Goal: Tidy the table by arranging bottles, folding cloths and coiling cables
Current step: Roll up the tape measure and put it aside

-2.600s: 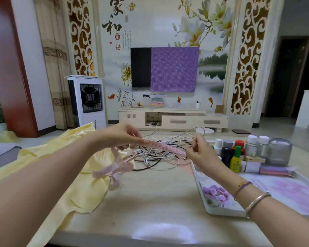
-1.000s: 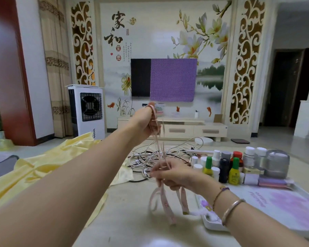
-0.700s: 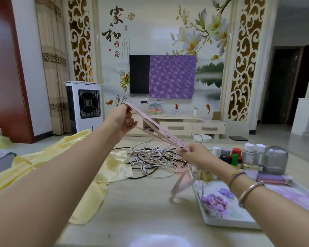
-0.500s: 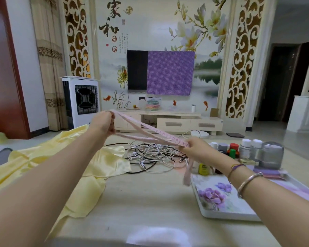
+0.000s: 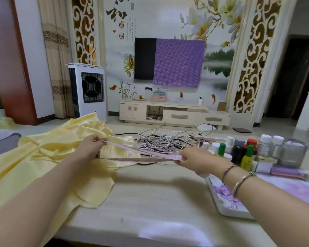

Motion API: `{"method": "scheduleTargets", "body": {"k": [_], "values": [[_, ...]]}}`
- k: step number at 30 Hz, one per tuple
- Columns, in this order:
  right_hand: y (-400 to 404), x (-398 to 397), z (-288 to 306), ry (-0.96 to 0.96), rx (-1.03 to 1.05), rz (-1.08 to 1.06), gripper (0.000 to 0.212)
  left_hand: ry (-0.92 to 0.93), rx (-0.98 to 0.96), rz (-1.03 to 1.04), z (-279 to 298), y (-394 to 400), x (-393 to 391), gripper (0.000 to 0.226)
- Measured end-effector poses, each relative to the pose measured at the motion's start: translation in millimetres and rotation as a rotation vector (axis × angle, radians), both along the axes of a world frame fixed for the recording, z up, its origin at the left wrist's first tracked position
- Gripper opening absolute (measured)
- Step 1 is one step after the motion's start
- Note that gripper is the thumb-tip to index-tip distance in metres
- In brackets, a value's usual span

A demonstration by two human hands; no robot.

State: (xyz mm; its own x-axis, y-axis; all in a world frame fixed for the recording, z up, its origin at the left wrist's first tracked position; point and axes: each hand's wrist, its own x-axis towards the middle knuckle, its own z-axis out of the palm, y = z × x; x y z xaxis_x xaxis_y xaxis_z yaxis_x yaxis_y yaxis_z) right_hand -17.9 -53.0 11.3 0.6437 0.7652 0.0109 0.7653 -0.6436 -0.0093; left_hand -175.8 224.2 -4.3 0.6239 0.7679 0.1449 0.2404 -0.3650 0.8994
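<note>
A pink measuring tape [image 5: 141, 154] is stretched low over the table in several strands between my hands. My left hand [image 5: 91, 147] pinches the strands over the crumpled yellow cloth [image 5: 48, 157]. My right hand [image 5: 194, 159] pinches the other end just in front of a tangled heap of white and black cables [image 5: 164, 142]. Several small bottles [image 5: 239, 152] stand grouped at the back of a floral tray [image 5: 226, 202] on the right.
A round silver container [image 5: 292, 152] and small flat boxes [image 5: 278, 170] sit behind the bottles on the tray. The pale table [image 5: 150, 196] reaches to its front edge near me. A TV stand and a white air cooler stand beyond the table.
Both hands have come down from chest height to just above the table, with the tape pulled out nearly level. The loose tail that hung from my right hand no longer hangs in view.
</note>
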Motion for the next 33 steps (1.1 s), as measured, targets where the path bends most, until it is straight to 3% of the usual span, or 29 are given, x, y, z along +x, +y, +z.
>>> {"method": "scheduleTargets", "body": {"k": [3,5,8,11,14,18,21,25,29,30,33], "values": [[5,-3,-6,-0.058,-0.057,0.020,0.029,0.082,0.114,0.020,-12,9,-13,0.005],[7,-7,-8,-0.110,-0.086,0.037,0.032,0.236,0.236,-0.038,-22,11,-22,0.005],[10,-8,-13,-0.135,-0.132,0.034,0.031,0.475,0.425,-0.214,-27,7,-27,0.029],[9,-7,-16,-0.094,-0.144,0.031,0.023,0.549,0.378,-0.329,-13,-7,-21,0.055],[9,-6,-17,-0.057,-0.132,0.029,0.029,0.635,0.380,-0.538,6,-34,-10,0.076],[8,-11,-7,0.007,-0.002,0.028,0.028,0.482,0.454,-0.709,5,-89,15,0.086],[6,-15,5,0.205,0.214,0.016,0.033,0.336,0.392,-0.718,-13,-123,38,0.080],[0,-13,15,0.504,0.661,-0.093,0.035,0.164,0.258,-0.643,-23,-143,56,0.015],[-8,-10,13,0.817,0.963,-0.171,0.035,0.020,0.130,-0.633,-21,-153,55,0.010],[-10,-11,10,0.885,0.986,-0.169,0.034,0.010,0.109,-0.656,-17,-157,52,0.014],[-9,-14,6,0.955,0.997,-0.180,0.038,0.022,-0.041,-0.763,-10,-161,46,0.056]]}}
